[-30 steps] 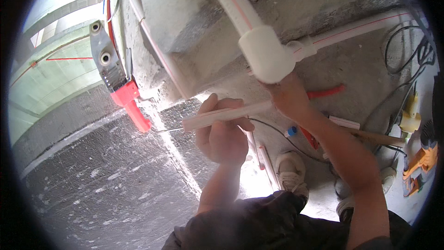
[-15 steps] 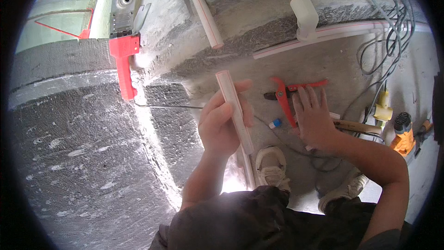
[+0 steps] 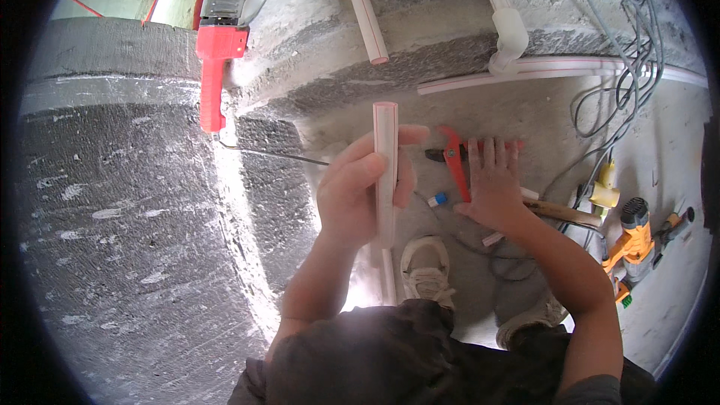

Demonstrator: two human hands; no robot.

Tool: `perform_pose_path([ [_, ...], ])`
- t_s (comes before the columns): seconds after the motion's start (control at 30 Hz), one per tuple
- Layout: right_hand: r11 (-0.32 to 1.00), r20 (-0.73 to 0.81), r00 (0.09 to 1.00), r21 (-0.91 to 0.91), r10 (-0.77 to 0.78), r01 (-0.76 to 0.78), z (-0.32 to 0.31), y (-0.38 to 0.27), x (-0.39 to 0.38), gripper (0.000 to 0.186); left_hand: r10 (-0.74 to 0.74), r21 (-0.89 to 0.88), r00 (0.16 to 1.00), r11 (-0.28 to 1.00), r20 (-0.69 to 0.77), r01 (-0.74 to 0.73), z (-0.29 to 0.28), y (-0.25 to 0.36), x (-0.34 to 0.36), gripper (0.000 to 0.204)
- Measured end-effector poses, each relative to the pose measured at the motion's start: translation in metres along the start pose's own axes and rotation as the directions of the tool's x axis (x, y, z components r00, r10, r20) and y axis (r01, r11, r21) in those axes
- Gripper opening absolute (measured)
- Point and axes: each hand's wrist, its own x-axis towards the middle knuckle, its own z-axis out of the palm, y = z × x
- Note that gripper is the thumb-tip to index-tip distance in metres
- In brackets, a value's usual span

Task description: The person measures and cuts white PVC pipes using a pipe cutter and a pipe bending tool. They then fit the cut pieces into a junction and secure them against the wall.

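**Pipe length held upright; cutter being reached for**

A short white plastic pipe with a pink-ringed end (image 3: 385, 172) is held near the centre of the view, clamped in the left hand (image 3: 356, 195), whose fingers are wrapped around the middle of it. The pipe stands roughly on the twelve-to-six line, with its open end at twelve o'clock.

The right hand (image 3: 495, 184) is laid flat, fingers spread and closed on nothing, on the concrete floor (image 3: 525, 112) at three o'clock of the pipe. It rests on or just beside the red-handled pipe cutter (image 3: 454, 165); whether a handle is actually touched cannot be told. The step in hand is judged to be the taking up of the cutter while the pipe is kept ready. For the next move, a grip around the red handles would be needed, and the jaws would have to be brought square across the pipe.

A red-handled pipe welding iron (image 3: 214, 60) sits on the kerb at ten o'clock. A white elbow fitting (image 3: 510, 30) on fixed pipework is noted at one o'clock, an orange power tool (image 3: 634, 244) at four o'clock.

Against the frame half a second earlier: the pipe is raised nearer upright and closer to the camera; the right hand stays on the floor by the cutter.
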Motion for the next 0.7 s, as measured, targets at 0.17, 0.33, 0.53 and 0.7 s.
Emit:
perform_pose_path([
  [0.17, 0.991, 0.011, 1.000, 0.134, 0.027, -0.028, 0.014, 0.009, 0.000, 0.072, -0.070, -0.034, 0.997, 0.997, -0.030, 0.069, -0.002, 0.016, -0.001, 0.049],
  [0.33, 0.766, 0.001, 1.000, 0.643, 0.005, -0.005, -0.028, 0.017, -0.013, 0.050, -0.134, 0.010, 0.990, 0.991, -0.051, 0.135, -0.021, 0.017, 0.006, 0.036],
  [0.53, 0.517, 0.215, 0.974, 0.843, -0.074, -0.147, -0.075, -0.004, -0.027, 0.066, -0.174, 0.262, 0.972, 0.942, -0.159, 0.211, -0.029, 0.026, 0.015, 0.025],
  [0.7, 0.422, 0.142, 0.980, 0.904, -0.141, -0.070, -0.081, -0.014, -0.031, 0.097, -0.242, 0.395, 0.956, 0.872, -0.166, 0.290, -0.026, 0.035, 0.034, 0.021],
])
